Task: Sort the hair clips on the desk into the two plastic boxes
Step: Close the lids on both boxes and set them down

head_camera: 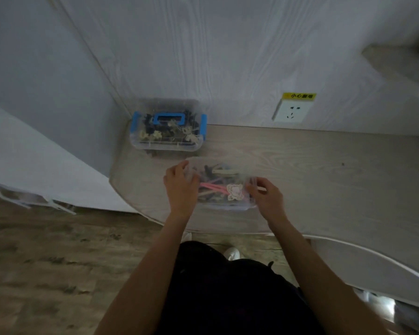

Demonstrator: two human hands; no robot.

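Squarely between both hands' fingers (183,166), near clear box (224,206) of clips.

We see a pale wood-grain desk (324,170) against a whitish wood-grain wall (228,56) carrying a white socket (291,112) (yellow label above it), over brownish wood-look flooring (46,262) in dim light.

Clear plastic boxes (225,206), wood-grain desk (324,165)

near box (224,206) blurred | left hand (180,187) hides its left end
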